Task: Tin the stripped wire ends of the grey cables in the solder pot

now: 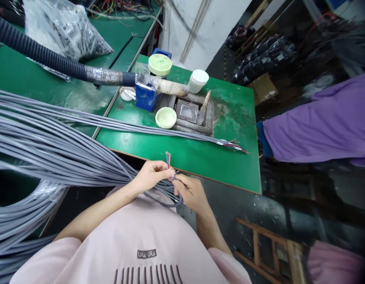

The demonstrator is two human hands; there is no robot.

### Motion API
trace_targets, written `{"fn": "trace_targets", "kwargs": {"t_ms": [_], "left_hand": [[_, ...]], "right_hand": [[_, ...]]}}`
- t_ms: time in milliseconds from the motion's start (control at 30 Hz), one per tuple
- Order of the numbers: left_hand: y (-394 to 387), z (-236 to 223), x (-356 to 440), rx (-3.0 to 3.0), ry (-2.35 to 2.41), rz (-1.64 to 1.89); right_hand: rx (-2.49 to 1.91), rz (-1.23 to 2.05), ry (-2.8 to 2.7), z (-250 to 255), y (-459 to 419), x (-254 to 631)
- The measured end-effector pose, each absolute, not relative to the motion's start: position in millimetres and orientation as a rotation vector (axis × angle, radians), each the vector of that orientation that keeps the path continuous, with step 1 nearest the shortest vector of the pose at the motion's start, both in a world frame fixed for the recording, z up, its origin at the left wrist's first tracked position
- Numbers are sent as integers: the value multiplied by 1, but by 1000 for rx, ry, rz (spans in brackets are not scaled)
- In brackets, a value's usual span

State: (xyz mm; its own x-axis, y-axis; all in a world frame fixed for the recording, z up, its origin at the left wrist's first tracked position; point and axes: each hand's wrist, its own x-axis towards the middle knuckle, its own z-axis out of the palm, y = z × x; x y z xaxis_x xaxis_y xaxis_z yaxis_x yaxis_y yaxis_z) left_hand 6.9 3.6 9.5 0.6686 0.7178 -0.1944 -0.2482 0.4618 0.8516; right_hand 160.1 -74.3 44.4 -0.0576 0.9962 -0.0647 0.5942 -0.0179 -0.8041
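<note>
Presumably for close control, the stripped cable end [168, 159] is held at the worktop's [241, 173] near edge: the left hand [149, 174] pinches its fingers below the coloured wires, seemingly keeping them upright, while the right hand's [193, 192] fingers grip the sheath. Beyond, grey cables [170, 132] reach toward the right edge, perhaps to stay sorted; a hose nozzle [175, 87] sits beside the metal pan [189, 111], probably for fumes.

Hands [173, 179] at grey cable [179, 200]
</note>
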Motion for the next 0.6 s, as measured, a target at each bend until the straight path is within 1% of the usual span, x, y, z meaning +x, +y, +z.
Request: {"fn": "trace_targets", "kwargs": {"t_ms": [133,400,600], "left_hand": [[8,14,6,812,604,699],[17,16,5,670,644,789],[17,20,7,513,618,736]], "right_hand": [[-1629,972,-1669,43,-71,161],[-1506,1164,-1598,35,-68,169],[-1439,1272,-1491,27,-68,170]]}}
